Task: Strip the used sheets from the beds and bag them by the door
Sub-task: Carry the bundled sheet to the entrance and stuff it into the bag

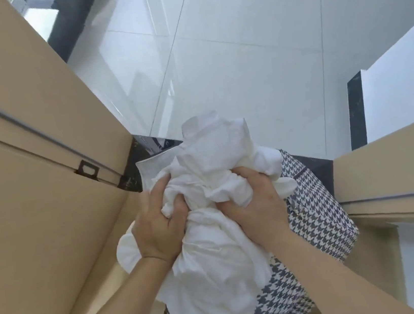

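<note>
White sheets (222, 255) bunched in mouth of houndstooth bag (314, 211), bulk above bag rim; left hand (157, 225), right hand (254, 198) each clench cloth, level above bag; next push likely straight down

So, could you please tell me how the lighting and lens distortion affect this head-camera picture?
Head view: glossy floor tiles carry pale glare streaks; the white sheets gripped by the left hand and right hand are bright, folds faint; the wide lens splays the tan panels outward.
</note>
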A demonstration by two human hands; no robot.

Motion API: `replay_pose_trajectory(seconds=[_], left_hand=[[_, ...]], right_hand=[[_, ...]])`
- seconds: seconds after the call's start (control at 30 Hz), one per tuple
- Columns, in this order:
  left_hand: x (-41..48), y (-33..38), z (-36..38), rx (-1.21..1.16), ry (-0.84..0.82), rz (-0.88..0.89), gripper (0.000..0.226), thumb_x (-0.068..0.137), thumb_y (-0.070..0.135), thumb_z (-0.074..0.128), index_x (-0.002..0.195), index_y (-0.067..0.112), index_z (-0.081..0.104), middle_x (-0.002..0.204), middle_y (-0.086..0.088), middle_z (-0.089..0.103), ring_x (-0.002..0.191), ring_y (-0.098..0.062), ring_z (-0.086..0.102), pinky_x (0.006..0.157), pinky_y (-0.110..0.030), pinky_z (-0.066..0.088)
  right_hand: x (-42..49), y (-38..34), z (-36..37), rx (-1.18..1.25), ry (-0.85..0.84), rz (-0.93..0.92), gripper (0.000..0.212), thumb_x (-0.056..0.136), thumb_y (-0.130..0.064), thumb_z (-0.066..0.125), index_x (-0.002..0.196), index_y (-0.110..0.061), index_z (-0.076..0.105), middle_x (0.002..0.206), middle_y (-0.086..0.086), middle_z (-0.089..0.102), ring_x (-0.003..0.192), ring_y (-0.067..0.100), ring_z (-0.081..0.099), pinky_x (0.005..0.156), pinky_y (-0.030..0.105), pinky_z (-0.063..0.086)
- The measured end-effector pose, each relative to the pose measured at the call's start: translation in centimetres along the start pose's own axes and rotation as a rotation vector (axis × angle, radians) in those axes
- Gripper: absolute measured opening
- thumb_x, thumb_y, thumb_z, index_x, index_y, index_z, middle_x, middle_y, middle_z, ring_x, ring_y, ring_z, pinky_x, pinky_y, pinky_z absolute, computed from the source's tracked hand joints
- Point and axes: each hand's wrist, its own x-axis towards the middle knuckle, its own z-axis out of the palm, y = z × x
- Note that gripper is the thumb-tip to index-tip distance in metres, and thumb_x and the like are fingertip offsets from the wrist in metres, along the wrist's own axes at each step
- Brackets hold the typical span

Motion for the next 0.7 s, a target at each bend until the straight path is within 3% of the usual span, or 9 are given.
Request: replay_pose_trajectory(seconds=[0.13, 0.27, 0.43, 0.57, 0.63, 0.7], left_hand=[[-3.0, 1.0, 5.7, -0.078, -0.132, -0.013, 0.064, 0.080, 0.065, 0.034, 0.137, 0.042, 0.051, 0.111, 0.008, 0.054, 0.099, -0.014, 0.057, 0.081, -0.036, 0.048], [-5.8, 1.1, 10.2, -0.181, -0.297, -0.032, 0.058, 0.079, 0.069, 0.034, 0.135, 0.053, 0.041, 0.118, 0.014, 0.049, 0.103, -0.003, 0.051, 0.089, -0.028, 0.041], [-8.0, -1.7, 12.6, -0.209, -0.382, -0.089, 0.059, 0.079, 0.070, 0.037, 0.135, 0.053, 0.037, 0.125, 0.010, 0.047, 0.102, 0.005, 0.047, 0.088, -0.021, 0.037], [-8.9, -5.1, 12.7, -0.205, -0.427, -0.116, 0.060, 0.080, 0.069, 0.038, 0.138, 0.055, 0.029, 0.124, 0.014, 0.042, 0.105, 0.025, 0.041, 0.083, -0.002, 0.032], [-9.4, -6.6, 12.6, -0.185, -0.474, -0.147, 0.064, 0.079, 0.070, 0.039, 0.139, 0.059, 0.021, 0.124, 0.018, 0.039, 0.106, 0.029, 0.037, 0.085, -0.004, 0.029], [-9.9, -8.0, 12.8, -0.176, -0.524, -0.184, 0.069, 0.077, 0.071, 0.043, 0.137, 0.069, 0.009, 0.128, 0.024, 0.035, 0.107, 0.025, 0.038, 0.090, -0.015, 0.031]], right_hand=[[-0.7, 5.4, -4.0, -0.085, 0.028, 0.043, 0.065, 0.060, -0.073, 0.069, 0.118, -0.058, 0.042, 0.109, -0.019, 0.048, 0.101, 0.007, 0.049, 0.082, 0.034, 0.041], [-1.5, 9.5, -7.3, -0.135, 0.024, 0.116, 0.060, 0.058, -0.066, 0.072, 0.110, -0.060, 0.042, 0.104, -0.020, 0.049, 0.098, 0.011, 0.053, 0.078, 0.033, 0.040], [-2.8, 12.7, -6.5, -0.177, -0.051, 0.119, 0.057, 0.064, -0.060, 0.072, 0.111, -0.059, 0.039, 0.110, -0.018, 0.048, 0.101, 0.011, 0.051, 0.078, 0.033, 0.038], [-3.5, 14.1, -4.2, -0.224, -0.134, 0.062, 0.057, 0.067, -0.055, 0.069, 0.115, -0.054, 0.038, 0.108, -0.016, 0.049, 0.098, 0.010, 0.048, 0.078, 0.035, 0.040], [-3.9, 14.8, -3.4, -0.230, -0.180, 0.033, 0.057, 0.067, -0.049, 0.072, 0.112, -0.055, 0.037, 0.102, -0.018, 0.047, 0.095, 0.011, 0.048, 0.075, 0.035, 0.041], [-4.4, 15.8, -2.9, -0.238, -0.222, 0.026, 0.058, 0.067, -0.042, 0.077, 0.107, -0.056, 0.036, 0.096, -0.023, 0.046, 0.092, 0.011, 0.048, 0.072, 0.034, 0.039]])
